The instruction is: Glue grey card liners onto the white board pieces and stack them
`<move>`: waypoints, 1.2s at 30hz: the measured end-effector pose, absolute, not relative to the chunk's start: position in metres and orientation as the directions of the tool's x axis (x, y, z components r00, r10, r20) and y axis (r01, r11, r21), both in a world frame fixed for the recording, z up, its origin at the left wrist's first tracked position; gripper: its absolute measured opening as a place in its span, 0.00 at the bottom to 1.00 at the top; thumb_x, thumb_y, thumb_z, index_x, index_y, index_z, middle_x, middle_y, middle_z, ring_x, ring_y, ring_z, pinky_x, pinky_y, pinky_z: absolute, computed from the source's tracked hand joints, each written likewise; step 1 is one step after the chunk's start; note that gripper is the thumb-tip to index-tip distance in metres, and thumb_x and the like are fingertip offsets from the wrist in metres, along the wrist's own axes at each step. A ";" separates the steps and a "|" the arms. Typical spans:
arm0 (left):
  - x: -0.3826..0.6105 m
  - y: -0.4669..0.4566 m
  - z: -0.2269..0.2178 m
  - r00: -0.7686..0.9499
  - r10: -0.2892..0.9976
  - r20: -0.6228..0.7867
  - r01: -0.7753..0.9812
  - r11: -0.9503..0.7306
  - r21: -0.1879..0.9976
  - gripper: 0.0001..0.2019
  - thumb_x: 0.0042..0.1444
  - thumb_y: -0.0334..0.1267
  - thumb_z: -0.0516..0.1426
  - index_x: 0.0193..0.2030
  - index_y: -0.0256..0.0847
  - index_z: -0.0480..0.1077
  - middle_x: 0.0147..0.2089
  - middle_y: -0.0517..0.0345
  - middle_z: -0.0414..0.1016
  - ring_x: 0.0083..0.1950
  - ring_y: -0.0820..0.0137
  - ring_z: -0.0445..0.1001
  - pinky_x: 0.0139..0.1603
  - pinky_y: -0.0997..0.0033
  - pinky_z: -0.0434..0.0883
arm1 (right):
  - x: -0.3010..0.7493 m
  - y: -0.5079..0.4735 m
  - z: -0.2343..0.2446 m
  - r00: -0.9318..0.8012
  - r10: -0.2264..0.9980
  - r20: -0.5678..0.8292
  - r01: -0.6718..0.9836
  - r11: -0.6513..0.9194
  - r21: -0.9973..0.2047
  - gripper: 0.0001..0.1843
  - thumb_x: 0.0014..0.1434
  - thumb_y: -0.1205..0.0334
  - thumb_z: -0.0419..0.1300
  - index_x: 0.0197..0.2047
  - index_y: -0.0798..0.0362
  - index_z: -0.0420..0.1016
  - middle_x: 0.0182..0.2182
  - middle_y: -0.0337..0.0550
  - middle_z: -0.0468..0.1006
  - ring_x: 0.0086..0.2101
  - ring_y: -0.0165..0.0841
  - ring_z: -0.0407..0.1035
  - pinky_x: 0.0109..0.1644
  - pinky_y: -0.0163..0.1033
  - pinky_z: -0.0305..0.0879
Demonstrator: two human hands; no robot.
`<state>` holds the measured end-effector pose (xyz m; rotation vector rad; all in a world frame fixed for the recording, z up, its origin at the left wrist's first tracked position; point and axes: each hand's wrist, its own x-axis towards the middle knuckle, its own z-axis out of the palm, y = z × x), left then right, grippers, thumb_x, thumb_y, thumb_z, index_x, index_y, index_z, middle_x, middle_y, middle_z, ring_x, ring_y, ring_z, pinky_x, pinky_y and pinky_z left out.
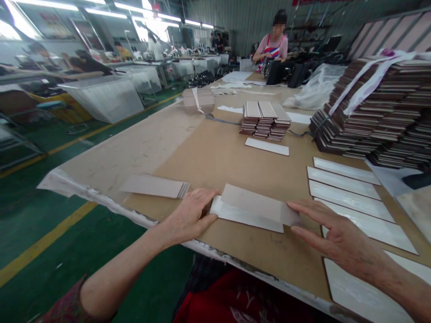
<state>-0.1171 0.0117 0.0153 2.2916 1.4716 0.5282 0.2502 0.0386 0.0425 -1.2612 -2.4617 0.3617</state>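
A grey card strip (256, 204) lies askew on top of a white paper strip (242, 217) near the front edge of the brown table (215, 152). My left hand (188, 215) rests flat at the left end of the two strips, fingers stretched out and touching them. My right hand (336, 235) lies at the right end, fingers extended, fingertips against the end of the grey card strip. Neither hand grips anything.
A small pile of grey card strips (153, 185) lies to the left. Several white strips (350, 197) are laid out at right. Stacks of finished pieces (265, 121) and a large pile (380, 112) stand behind. A person (273, 45) works at the far end.
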 end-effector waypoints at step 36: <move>-0.121 0.013 0.004 0.388 0.901 0.196 0.748 -0.432 0.504 0.18 0.63 0.37 0.54 0.60 0.44 0.67 0.63 0.51 0.69 0.64 0.59 0.65 0.65 0.50 0.63 | 0.228 0.057 0.021 -0.707 0.700 0.101 0.652 0.700 -0.291 0.25 0.64 0.57 0.57 0.62 0.54 0.70 0.59 0.49 0.73 0.61 0.44 0.65 0.64 0.57 0.64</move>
